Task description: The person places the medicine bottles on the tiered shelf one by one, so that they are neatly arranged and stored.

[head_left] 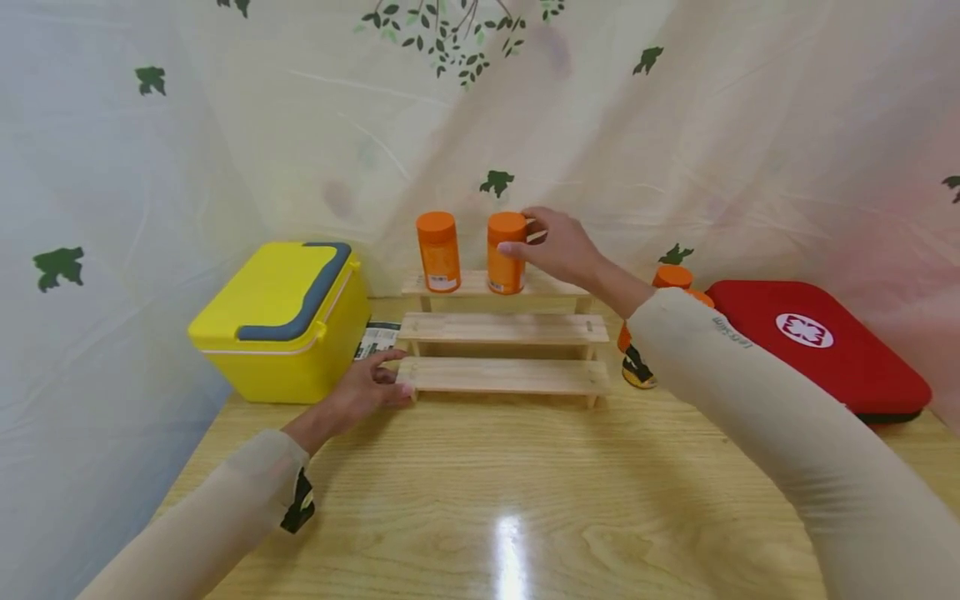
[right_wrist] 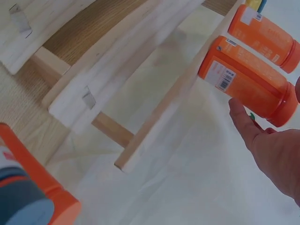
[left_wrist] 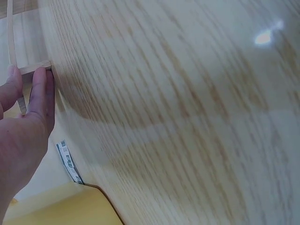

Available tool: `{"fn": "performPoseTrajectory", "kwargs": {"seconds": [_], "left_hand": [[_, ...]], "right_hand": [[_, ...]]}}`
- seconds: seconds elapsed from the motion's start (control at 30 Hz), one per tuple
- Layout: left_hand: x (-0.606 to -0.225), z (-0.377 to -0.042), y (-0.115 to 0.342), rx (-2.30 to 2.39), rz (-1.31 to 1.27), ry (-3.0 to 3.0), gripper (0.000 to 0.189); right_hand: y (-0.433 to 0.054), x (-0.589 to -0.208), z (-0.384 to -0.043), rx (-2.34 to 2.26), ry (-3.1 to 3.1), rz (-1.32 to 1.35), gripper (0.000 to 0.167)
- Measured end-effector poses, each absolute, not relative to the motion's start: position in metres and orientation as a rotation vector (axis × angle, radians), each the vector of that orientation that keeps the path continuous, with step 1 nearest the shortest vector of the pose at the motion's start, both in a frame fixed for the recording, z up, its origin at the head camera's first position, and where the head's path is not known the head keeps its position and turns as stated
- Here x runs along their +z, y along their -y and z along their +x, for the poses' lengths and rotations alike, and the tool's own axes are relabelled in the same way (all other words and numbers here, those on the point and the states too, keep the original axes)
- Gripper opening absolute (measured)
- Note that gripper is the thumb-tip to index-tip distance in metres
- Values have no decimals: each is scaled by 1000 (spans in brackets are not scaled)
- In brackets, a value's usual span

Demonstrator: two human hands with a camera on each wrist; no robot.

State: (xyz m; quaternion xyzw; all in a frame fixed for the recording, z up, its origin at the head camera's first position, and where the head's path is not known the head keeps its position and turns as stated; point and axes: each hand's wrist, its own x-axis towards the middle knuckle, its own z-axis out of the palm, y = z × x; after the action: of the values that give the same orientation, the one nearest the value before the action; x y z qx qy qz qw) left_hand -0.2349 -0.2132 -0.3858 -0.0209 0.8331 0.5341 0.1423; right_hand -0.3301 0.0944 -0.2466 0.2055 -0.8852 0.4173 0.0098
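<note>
A three-tier wooden rack point(head_left: 510, 375) stands on the table. Its lower left end is held by my left hand point(head_left: 371, 387), with thumb and fingers about the wood in the left wrist view. On the top tier, an orange bottle point(head_left: 506, 267) with an orange lid stands upright. My right hand point(head_left: 558, 246) holds it from the right near the lid, thumb at the front. A second orange bottle point(head_left: 439, 254) stands just left of it on the same tier. In the right wrist view, the held bottle point(right_wrist: 243, 82) shows a white barcode label.
A yellow cooler box point(head_left: 277, 325) stands left of the rack, with a printed packet point(head_left: 377, 340) behind my left hand. Right of the rack are more orange bottles point(head_left: 672, 276), partly behind my sleeve, and a red first-aid case point(head_left: 817, 350). A patterned curtain point(head_left: 360, 125) hangs behind.
</note>
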Motion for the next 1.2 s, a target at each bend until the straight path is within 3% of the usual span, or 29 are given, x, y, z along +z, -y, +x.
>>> {"fn": "performPoseTrajectory", "kwargs": {"seconds": [0.13, 0.53, 1.2], "left_hand": [[-386, -235, 214, 1542, -48, -2415, 61], [-388, -231, 216, 1625, 1, -2368, 60], [-388, -231, 214, 1548, 34, -2439, 60]], "right_hand": [[-106, -239, -321, 1278, 2777, 652, 74], [-168, -235, -279, 1171, 2757, 684, 68], [-268, -273, -210, 1018, 2875, 416, 72]]}}
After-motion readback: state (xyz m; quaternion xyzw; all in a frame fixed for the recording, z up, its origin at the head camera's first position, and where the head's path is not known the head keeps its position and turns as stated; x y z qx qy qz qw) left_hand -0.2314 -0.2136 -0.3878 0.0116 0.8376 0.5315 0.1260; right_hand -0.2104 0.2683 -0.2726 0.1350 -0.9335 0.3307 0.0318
